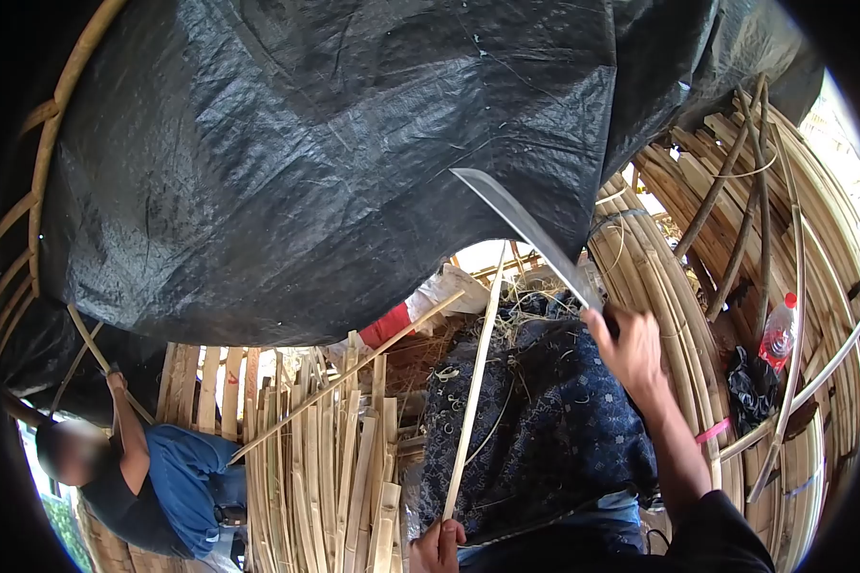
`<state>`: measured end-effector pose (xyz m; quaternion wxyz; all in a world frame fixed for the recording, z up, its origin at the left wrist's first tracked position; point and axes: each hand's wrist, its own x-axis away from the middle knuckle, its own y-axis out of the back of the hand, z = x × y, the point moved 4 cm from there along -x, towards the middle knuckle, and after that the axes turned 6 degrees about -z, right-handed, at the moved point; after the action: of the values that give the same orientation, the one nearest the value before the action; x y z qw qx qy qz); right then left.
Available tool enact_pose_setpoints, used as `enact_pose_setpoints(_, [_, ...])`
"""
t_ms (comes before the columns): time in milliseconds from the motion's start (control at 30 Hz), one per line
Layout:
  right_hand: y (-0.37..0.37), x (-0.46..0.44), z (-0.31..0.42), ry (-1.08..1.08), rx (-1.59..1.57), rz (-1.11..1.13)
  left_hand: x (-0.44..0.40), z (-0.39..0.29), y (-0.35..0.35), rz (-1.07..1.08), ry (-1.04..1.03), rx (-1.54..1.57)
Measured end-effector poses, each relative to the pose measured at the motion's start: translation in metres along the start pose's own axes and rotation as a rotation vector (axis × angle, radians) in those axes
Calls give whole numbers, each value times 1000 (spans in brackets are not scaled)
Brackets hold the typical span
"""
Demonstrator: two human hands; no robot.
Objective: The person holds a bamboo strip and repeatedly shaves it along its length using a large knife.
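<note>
Black tarp (354, 143) overhead in head view, bamboo slats (344, 477) standing at left. Person's right hand (631, 353) raised, fingers curled round the machete (526, 229) handle, blade slanting up-left. Left hand (437, 546) low, fingers pinching near end of pale strip (475, 382), over patterned cloth (564, 411).

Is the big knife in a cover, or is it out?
Out. The big knife shows bare, shiny metal from near the right hand up to its tip, with no cover over it.
</note>
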<state>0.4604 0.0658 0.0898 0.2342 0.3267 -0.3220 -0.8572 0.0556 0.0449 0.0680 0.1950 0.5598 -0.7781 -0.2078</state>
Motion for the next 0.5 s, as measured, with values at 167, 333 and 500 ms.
enact_pose_setpoints(167, [-9,66,33,-4,-390,310,-15,-12,-22,229,341,425])
enact_pose_setpoints(333, [-26,103,64,32,-582,487,-24,-34,-32,260,318,475])
enact_pose_setpoints(500, [-33,123,79,150,-491,525,-29,-45,-34,207,306,471])
